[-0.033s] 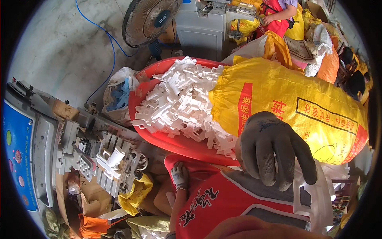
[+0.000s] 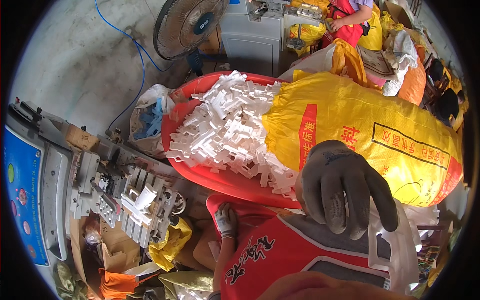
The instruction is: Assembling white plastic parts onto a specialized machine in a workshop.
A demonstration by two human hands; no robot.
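My left hand (image 2: 225, 221), in a grey glove, lies with fingers stretched out on the red apron (image 2: 257, 235) over my leg. It holds nothing I can see. Raised close to the camera, my right hand (image 2: 345, 187) wears a dark grey glove, its fingers apart and hanging down. Beside its fingertips is a white plastic frame (image 2: 407, 250) with openings; whether they touch I cannot tell. A white plastic part (image 2: 145, 199) sits on the metal fixture of a machine (image 2: 42, 185) at left. Ahead, many similar white parts (image 2: 227, 127) fill a red basin (image 2: 225, 186).
A large yellow woven sack (image 2: 360, 120) leans over the basin's right side. Behind stand a fan (image 2: 192, 25) and a grey machine cabinet (image 2: 250, 45). A white bag (image 2: 150, 115) holds blue pieces. Cardboard (image 2: 117, 250) lies below the fixture. Another person's arm (image 2: 352, 19) shows at top right.
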